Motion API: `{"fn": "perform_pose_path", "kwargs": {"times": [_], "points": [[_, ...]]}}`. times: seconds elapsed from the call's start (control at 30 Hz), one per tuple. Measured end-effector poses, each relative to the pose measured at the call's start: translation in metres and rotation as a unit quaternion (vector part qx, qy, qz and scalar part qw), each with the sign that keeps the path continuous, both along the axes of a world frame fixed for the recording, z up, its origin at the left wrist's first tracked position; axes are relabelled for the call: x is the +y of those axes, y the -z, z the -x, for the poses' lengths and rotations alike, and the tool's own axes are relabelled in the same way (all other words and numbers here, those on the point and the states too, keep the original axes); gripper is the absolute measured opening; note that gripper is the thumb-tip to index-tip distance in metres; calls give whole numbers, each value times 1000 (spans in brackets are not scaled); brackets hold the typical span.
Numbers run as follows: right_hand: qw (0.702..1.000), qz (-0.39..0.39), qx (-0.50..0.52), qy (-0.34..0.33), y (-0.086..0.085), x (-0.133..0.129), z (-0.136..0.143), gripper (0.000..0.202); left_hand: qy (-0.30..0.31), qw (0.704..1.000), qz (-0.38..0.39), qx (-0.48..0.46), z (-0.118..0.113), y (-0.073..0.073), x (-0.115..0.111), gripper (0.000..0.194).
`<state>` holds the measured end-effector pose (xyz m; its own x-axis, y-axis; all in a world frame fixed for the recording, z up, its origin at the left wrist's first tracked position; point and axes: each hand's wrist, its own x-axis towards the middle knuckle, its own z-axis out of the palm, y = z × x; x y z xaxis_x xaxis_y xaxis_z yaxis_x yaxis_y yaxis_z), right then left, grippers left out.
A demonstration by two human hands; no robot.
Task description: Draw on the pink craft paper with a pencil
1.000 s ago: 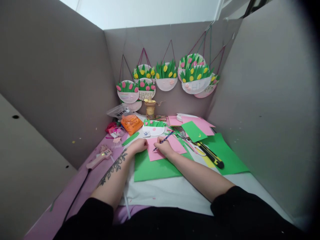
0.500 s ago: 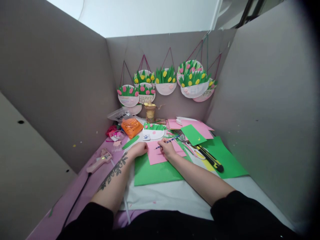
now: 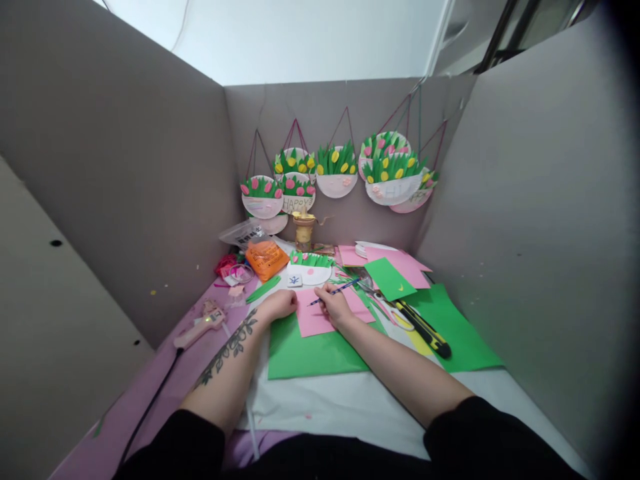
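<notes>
A pink paper sheet (image 3: 313,325) lies on a larger green sheet (image 3: 310,357) in the middle of the table. My right hand (image 3: 334,307) grips a dark blue patterned pencil (image 3: 349,285), its tip at the pink paper. At the pink sheet's left edge rests my left hand (image 3: 283,304), fingers curled; whatever they hold, if anything, is hidden. Just behind the hands sits a white half-plate (image 3: 310,272) with green paper grass and pink pieces. A small white tile (image 3: 295,281) with a blue mark is in front of it.
Scissors (image 3: 397,320), a black-and-yellow cutter (image 3: 425,330) and green sheets lie right. On the left are a pink glue gun (image 3: 200,330) with a cord and an orange packet (image 3: 267,259). Decorated plates (image 3: 337,185) hang on the grey back panel (image 3: 370,230).
The view has shifted slightly, so most things sit a little lower. The pencil tip is slightly farther left on the pink paper; both hands keep nearly the same pose.
</notes>
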<state>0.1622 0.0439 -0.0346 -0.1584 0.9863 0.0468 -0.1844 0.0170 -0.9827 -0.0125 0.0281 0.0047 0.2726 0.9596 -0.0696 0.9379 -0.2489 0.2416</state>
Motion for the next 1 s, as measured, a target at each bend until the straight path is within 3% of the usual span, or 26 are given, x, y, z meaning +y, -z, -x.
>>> {"fn": "perform_pose_path", "kwargs": {"times": [0.33, 0.57, 1.0], "points": [[1000, -4, -22, -13, -8, -7, 2, 32, 13, 1000, -9, -5, 0, 0, -1, 19], [999, -21, -31, -22, -6, -6, 1, 32, 3, 1000, -12, 4, 0, 4, 1, 20], [998, -35, -27, -33, 3, 2, 2, 31, 2, 998, -10, 69, -7, -4, -4, 26]]}}
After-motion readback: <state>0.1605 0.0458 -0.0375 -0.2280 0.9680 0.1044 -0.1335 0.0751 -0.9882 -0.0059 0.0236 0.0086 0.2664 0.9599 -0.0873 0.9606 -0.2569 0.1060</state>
